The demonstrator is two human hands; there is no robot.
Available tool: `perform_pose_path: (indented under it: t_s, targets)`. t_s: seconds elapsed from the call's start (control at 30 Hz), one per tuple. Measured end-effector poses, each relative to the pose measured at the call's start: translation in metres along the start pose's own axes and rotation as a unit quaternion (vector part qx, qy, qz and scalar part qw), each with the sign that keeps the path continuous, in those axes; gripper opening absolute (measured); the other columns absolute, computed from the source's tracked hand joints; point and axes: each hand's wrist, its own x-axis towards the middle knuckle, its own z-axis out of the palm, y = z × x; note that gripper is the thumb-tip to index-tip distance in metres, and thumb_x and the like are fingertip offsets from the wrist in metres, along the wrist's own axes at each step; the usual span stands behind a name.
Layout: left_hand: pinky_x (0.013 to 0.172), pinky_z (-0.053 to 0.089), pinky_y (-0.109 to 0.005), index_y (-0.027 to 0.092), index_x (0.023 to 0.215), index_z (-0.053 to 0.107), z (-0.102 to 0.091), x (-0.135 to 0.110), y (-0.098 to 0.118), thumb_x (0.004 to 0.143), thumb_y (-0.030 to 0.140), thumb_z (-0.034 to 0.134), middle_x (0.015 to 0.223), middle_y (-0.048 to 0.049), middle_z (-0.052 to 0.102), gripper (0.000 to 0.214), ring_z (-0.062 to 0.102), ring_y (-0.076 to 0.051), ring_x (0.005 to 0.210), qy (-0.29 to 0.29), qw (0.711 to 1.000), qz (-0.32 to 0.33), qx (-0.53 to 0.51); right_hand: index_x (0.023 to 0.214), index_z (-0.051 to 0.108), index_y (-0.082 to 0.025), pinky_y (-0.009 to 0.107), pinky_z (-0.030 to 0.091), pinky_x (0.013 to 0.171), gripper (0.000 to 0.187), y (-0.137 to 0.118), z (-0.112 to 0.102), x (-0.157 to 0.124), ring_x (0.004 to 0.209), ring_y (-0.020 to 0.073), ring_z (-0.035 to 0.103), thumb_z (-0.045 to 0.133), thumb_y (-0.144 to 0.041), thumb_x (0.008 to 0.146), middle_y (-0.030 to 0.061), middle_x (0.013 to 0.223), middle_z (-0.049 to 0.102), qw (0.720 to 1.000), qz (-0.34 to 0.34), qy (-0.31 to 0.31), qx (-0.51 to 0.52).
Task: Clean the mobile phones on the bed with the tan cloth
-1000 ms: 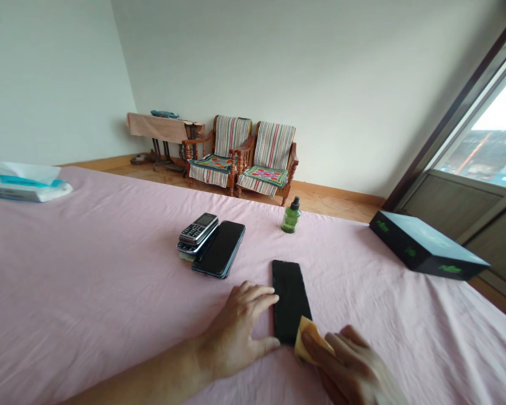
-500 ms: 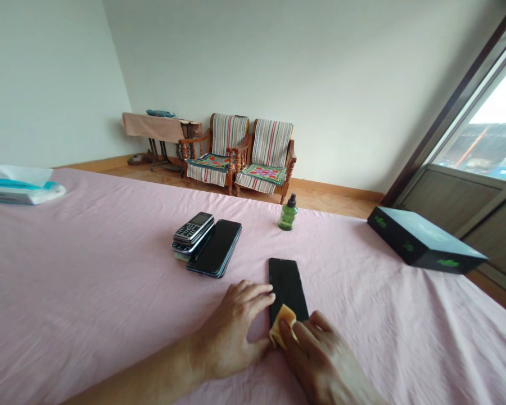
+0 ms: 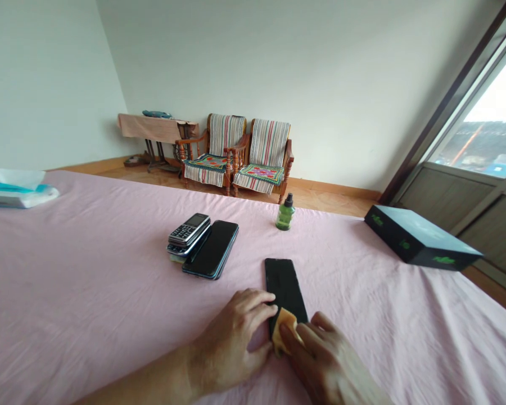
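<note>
A black smartphone (image 3: 285, 283) lies screen up on the pink cloth, its lower end partly hidden by my hands. My left hand (image 3: 235, 337) holds it at the left side, fingertips on the edge and thumb by the bottom corner. Pinched in the fingers of my right hand (image 3: 326, 354) is a small yellow-orange cloth (image 3: 284, 323), pressed on the lower part of the screen. To the left, a dark smartphone stack (image 3: 213, 247) lies against a pile of keypad phones (image 3: 189, 230).
A green spray bottle (image 3: 285, 215) stands upright beyond the smartphone. On the right sits a black box (image 3: 421, 239), on the far left a tissue pack (image 3: 19, 191). Past the far edge of the pink cloth (image 3: 101, 253) are two wooden armchairs (image 3: 263, 152).
My left fingertips have slid slightly down the phone's edge. The yellow-orange cloth has shifted a little toward me with my right hand. The whole view has turned slightly.
</note>
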Motion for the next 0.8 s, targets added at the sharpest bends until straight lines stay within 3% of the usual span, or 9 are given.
perform_pose_path:
  t_s: [0.23, 0.47, 0.8]
  targets:
    - [0.106, 0.041, -0.044, 0.014, 0.118, 0.064, 0.003, -0.001, 0.0, 0.073, 0.012, 0.069, 0.13, -0.0115, 0.059, 0.045, 0.052, -0.026, 0.12, 0.011, 1.0, -0.001, 0.004, 0.092, 0.057, -0.017, 0.031, 0.028, 0.056, 0.03, 0.012, -0.005, -0.016, 0.05, 0.0139, 0.045, 0.029, -0.019, 0.1, 0.0002, 0.065, 0.057, 0.997, 0.067, -0.018, 0.039]
    - [0.104, 0.043, -0.043, 0.015, 0.118, 0.064, 0.006, 0.0, -0.004, 0.072, 0.008, 0.068, 0.128, -0.0107, 0.06, 0.047, 0.054, -0.025, 0.118, 0.023, 1.0, 0.012, -0.005, 0.095, 0.057, -0.016, 0.031, 0.027, 0.058, 0.032, -0.002, 0.003, -0.003, 0.053, 0.0138, 0.047, 0.026, -0.014, 0.1, 0.0016, 0.069, 0.059, 0.999, 0.027, -0.012, 0.033]
    - [0.101, 0.045, -0.045, 0.014, 0.116, 0.064, 0.007, -0.002, -0.006, 0.072, 0.011, 0.073, 0.126, -0.0122, 0.061, 0.045, 0.055, -0.026, 0.116, 0.041, 0.998, 0.035, 0.01, 0.094, 0.057, -0.02, 0.03, 0.027, 0.059, 0.02, 0.013, -0.01, -0.023, 0.055, 0.0152, 0.048, 0.04, -0.009, 0.091, 0.0005, 0.07, 0.06, 0.991, 0.107, -0.006, 0.075]
